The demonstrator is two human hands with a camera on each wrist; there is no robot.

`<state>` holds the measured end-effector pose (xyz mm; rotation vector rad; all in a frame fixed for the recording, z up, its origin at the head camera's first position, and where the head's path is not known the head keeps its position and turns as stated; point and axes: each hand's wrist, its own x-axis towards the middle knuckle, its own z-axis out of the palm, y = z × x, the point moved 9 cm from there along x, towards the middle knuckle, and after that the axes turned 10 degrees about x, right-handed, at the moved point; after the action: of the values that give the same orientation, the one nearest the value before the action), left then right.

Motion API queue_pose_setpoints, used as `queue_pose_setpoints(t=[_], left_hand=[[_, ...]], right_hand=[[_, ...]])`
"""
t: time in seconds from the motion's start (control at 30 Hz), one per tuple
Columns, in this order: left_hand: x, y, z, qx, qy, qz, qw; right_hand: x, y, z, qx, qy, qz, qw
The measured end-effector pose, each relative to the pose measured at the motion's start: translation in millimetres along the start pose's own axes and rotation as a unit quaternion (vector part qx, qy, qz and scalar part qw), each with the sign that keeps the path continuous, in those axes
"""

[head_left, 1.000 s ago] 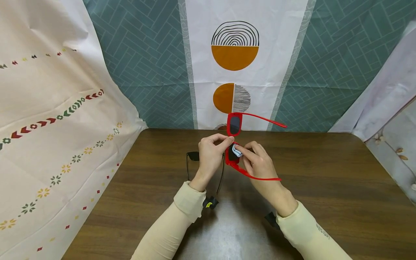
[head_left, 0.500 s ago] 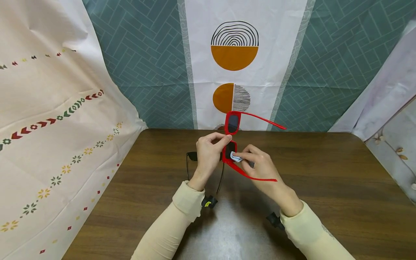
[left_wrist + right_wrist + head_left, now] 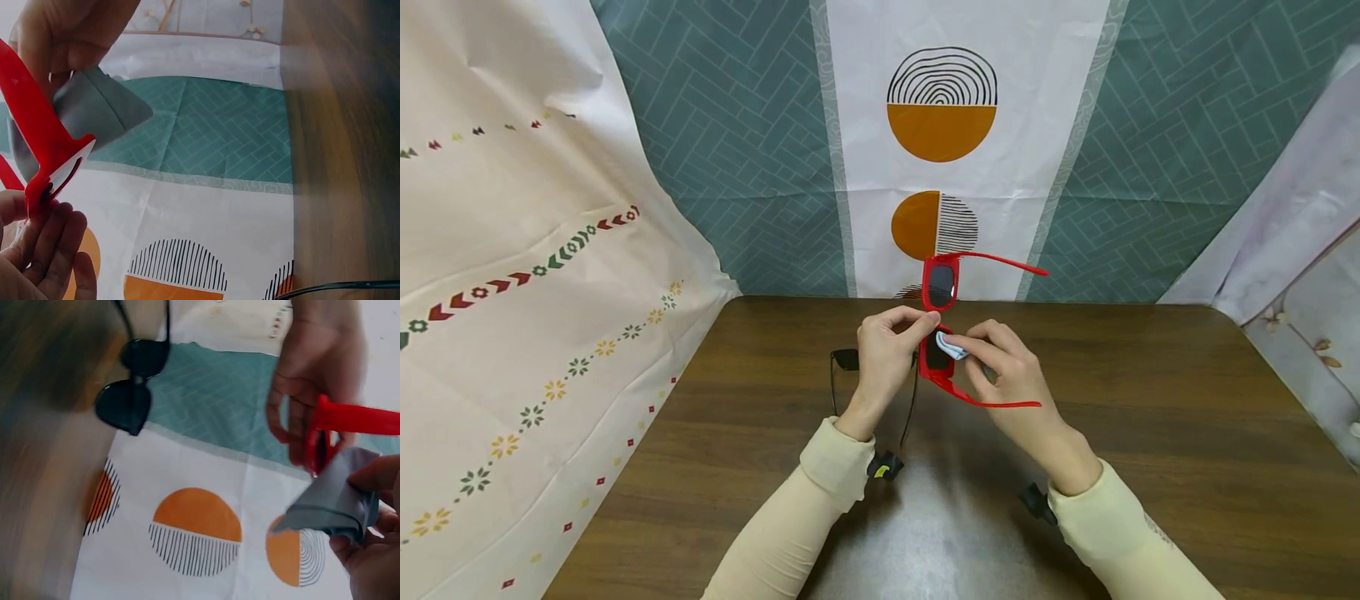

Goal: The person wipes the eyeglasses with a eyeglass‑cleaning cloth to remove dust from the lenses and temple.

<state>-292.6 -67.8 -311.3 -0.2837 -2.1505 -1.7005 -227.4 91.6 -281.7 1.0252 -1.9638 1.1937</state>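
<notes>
Red-framed sunglasses point(image 3: 942, 283) are held up sideways above the table, one lens over the other, temples unfolded toward the right. My left hand point(image 3: 883, 358) pinches them near the bridge between thumb and fingers. A folded light blue-grey cloth point(image 3: 952, 347) is pinched in my right hand point(image 3: 1011, 375) and lies against the lower lens. In the left wrist view the cloth point(image 3: 103, 112) hangs beside the red frame point(image 3: 37, 112). Seen from the right wrist, the cloth point(image 3: 334, 494) covers part of the red frame point(image 3: 350, 419).
Black sunglasses point(image 3: 847, 360) lie on the wooden table point(image 3: 1150, 400) behind my left hand, which hides part of them. A patterned curtain point(image 3: 737, 150) hangs behind the table, and a cream cloth point(image 3: 550, 292) drapes along the left side.
My right hand moves the cloth down the lower lens, then back up. The red sunglasses shift and turn slightly. My left hand keeps its pinch, nearly still.
</notes>
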Motion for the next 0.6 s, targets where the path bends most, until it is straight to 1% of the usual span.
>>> queue_pose_setpoints(t=[0.1, 0.2, 0.3, 0.47, 0.6], left_hand=[[-1.4, -1.1, 1.4, 0.0, -0.002, -0.001, 1.0], [-2.3, -2.0, 2.3, -0.001, -0.004, -0.002, 1.0], [-1.8, -2.9, 2.9, -0.004, -0.005, -0.005, 1.0], [-0.7, -3.2, 3.7, -0.002, -0.008, -0.007, 0.9999], [-1.4, -2.8, 3.1, -0.002, -0.006, -0.006, 1.0]], right_hand=[[-2.6, -4.0, 11.0, -0.057, -0.013, -0.042, 0.997], [-5.1, -4.3, 19.3, -0.079, -0.027, -0.055, 0.995], [-6.0, -3.3, 22.3, -0.068, -0.03, -0.051, 0.996], [-4.9, -1.6, 19.8, -0.033, -0.014, -0.04, 0.999], [-5.8, 1.5, 20.0, -0.009, -0.009, -0.027, 1.0]])
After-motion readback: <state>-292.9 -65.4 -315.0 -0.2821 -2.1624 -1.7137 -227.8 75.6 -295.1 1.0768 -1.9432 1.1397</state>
